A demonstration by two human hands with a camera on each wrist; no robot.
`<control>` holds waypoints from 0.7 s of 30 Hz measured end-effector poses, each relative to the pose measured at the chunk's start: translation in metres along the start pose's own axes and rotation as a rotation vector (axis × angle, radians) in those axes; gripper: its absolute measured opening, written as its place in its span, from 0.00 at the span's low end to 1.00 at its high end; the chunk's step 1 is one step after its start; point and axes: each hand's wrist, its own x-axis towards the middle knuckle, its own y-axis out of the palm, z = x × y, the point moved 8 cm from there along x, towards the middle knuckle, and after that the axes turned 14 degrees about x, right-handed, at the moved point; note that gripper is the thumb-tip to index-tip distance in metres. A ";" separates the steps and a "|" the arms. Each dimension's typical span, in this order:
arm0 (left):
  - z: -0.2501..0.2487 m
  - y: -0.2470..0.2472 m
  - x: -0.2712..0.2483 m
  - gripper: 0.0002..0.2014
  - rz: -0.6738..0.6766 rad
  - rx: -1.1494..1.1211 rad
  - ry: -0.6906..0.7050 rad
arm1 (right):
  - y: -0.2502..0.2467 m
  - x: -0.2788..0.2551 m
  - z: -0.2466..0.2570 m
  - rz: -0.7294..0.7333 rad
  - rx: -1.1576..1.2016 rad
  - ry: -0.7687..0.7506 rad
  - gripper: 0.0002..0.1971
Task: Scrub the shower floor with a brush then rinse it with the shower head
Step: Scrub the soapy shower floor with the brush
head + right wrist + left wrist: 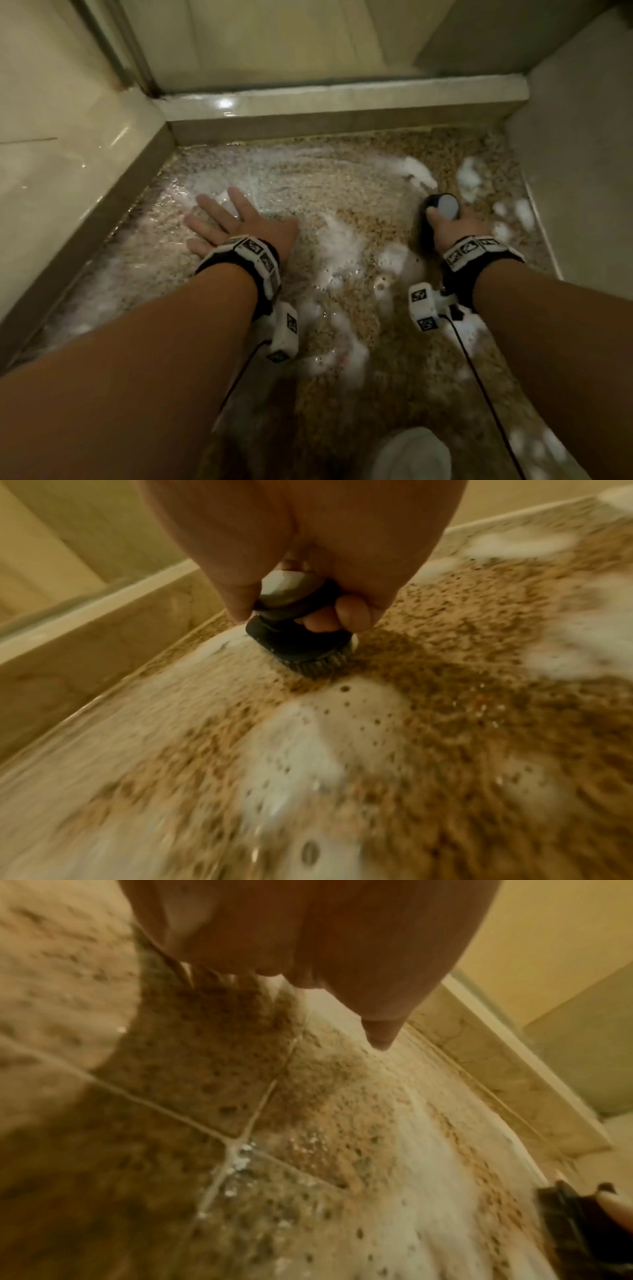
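The speckled brown shower floor (346, 192) is wet and streaked with white foam (339, 240). My right hand (455, 226) grips a round black scrub brush (442, 209) with a pale knob top, near the right wall. In the right wrist view the brush (301, 642) stands bristles-down on the floor (445, 696), my fingers (352, 612) curled round its neck. My left hand (233, 219) lies flat on the floor at the left, fingers spread. In the left wrist view the palm (308, 934) hovers close over the tiles (212, 1056). No shower head is in view.
A low stone curb (342, 102) closes the far side, with cream tiled walls at left (68, 154) and right (575, 154). Foam clumps (472, 174) sit by the right wall. A white rounded shape, maybe a shoe, (411, 455) is at the bottom edge.
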 end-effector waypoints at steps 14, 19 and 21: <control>-0.005 0.010 0.009 0.48 -0.065 -0.050 -0.029 | 0.067 -0.038 0.041 0.243 -0.093 -0.352 0.31; -0.003 0.011 0.008 0.50 -0.059 -0.057 -0.016 | -0.007 0.013 -0.011 0.003 -0.027 -0.003 0.38; -0.004 0.010 0.008 0.51 -0.066 -0.056 -0.019 | 0.003 0.001 -0.016 -0.001 -0.028 -0.025 0.38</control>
